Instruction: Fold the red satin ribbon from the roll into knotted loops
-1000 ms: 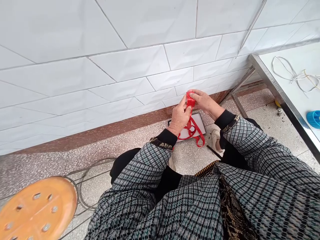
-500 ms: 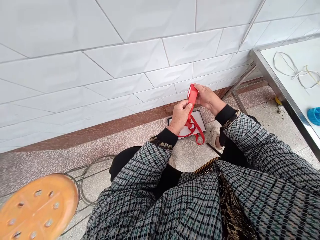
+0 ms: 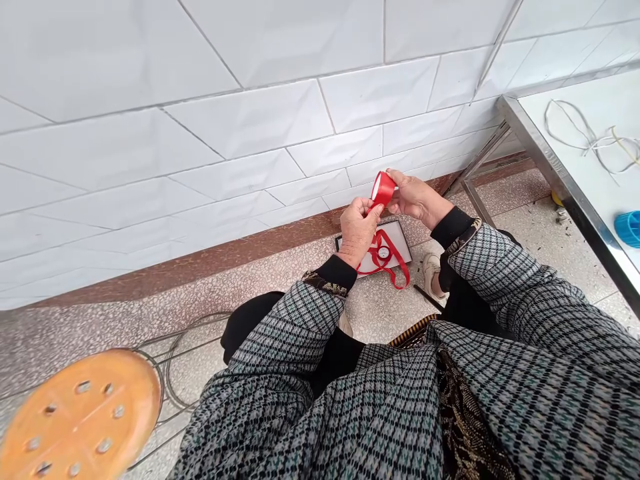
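Note:
A roll of red ribbon with a white core is held up in front of the wall. My right hand grips the roll from its right side, fingers curled around it. With thumb and fingers pinched, my left hand holds the ribbon at the roll's lower left edge. Below the hands, a shallow dark-rimmed box with a pale inside lies on the floor. Loops of red ribbon spread over it and past its front edge. A small round white-faced piece sits among the loops.
White tiles cover the wall ahead. To the right stands a metal-framed table with thin cables and a blue plastic basket. An orange round stool with wire legs is at lower left. A dark stick lies near my shoe.
The ribbon strip that hung between my hands is now up against the roll. My left hand has come closer to the roll, and the round piece in the box shows more fully.

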`<state>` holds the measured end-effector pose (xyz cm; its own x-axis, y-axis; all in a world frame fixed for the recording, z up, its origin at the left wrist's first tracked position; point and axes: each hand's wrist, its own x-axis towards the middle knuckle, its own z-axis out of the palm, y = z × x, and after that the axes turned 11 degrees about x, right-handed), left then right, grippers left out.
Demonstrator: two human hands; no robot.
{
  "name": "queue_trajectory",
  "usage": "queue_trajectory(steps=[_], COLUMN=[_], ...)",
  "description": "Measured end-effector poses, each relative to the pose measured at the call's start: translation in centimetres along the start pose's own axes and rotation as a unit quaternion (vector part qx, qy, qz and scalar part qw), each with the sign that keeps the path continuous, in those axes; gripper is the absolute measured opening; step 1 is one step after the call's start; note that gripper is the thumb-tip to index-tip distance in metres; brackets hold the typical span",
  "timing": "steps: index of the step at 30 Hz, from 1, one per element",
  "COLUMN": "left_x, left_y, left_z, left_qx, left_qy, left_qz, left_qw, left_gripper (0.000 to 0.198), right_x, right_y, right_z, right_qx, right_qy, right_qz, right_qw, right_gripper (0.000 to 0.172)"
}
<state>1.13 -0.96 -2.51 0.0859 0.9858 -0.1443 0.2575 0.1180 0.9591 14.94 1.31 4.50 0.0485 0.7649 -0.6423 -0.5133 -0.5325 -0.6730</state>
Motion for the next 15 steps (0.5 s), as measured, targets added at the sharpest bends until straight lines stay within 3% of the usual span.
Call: queue_trajectory(steps=[2,4,8,15], left_x=[0.1,0.2,0.3,0.5], left_y=[-0.2,-0.3,-0.5,0.5], left_z=[0.0,-0.2,-0.7,-2.0], left_qx=[0.001,0.005,0.019,0.023], left_qy=[0.012,0.005,-0.054,-0.143], left_qz=[0.021,0.046,0.077,0.072], left_qw=[1.0,0.999,0.995,0.987], left_gripper=[0.02,0.037,0.066,0.094], right_x=[0.1,0.3,0.6,1.0], right_y=[0.0,0.0,0.0,-0.1], right_z=[-0.1,-0.3,-0.7,-1.4], right_qx=[-0.01,-0.026,-0.048,-0.099], right_qy=[-0.002,-0.012,-0.047,-0.072], right_qz=[0.016,0.036,0.058,0.086], right_qw=[1.0,0.999,0.996,0.989], right_gripper=[0.04,0.04,0.041,0.042])
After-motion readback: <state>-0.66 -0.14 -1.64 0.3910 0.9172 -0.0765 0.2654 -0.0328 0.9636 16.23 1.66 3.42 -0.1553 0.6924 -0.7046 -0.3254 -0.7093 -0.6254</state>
